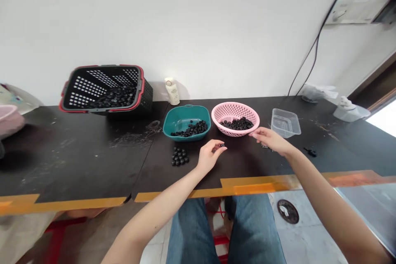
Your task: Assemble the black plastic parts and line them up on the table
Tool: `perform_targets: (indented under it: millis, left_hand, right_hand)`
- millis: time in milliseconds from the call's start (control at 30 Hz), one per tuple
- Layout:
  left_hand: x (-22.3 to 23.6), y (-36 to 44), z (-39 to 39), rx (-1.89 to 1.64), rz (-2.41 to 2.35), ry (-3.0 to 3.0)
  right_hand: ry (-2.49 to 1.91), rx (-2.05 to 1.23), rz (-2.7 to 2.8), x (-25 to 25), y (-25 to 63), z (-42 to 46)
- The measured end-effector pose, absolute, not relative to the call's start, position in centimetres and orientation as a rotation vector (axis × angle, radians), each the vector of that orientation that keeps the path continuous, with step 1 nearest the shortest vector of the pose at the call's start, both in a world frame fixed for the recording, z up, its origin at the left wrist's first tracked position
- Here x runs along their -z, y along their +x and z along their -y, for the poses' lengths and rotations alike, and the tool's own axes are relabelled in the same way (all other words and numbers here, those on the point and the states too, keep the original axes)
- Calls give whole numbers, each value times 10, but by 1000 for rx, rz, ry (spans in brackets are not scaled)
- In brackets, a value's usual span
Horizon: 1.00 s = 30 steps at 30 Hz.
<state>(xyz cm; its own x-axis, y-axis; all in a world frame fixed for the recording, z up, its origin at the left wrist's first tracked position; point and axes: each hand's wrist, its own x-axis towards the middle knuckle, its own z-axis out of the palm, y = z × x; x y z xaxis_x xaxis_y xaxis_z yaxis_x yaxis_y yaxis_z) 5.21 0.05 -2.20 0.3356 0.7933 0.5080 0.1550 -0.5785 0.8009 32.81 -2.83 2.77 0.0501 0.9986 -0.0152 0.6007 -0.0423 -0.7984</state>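
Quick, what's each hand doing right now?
Left hand: closed, pinching a small black piece.
Right hand: open, holding nothing visible, beside the pink plastic basket.

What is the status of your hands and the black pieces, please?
Left hand pinching small black piece. Right hand open at pink basket rim. Black pieces inside basket.

A small black part (222, 145) is pinched in the left hand (211, 156), near a pink perforated basket (235, 109) heaped with similar black parts (237, 123).
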Motion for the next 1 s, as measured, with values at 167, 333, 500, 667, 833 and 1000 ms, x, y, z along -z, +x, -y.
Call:
perform_targets:
  millis: [167,333,500,667,833,1000]
  left_hand:
    - [18,49,4,-1392,-857,1992]
    - [18,47,1,-1431,-883,1938]
    - [22,51,-3,-1476,-908,1890]
    - [24,52,-6,-1471,-977,1944]
    - [25,51,-7,-1476,-1003,1911]
    - [24,51,-6,-1437,-1007,1895]
  right_hand:
    - [-1114,-1151,1488,-51,251,29]
    - [-943,-1044,1361,-32,208,4]
    - [-996,-1152,1226,-5,200,2]
    - [-1031,-1085,1383,-8,208,7]
    - [-1041,-873,1642,-14,215,8]
    - [-1039,-510,1849,-19,216,12]
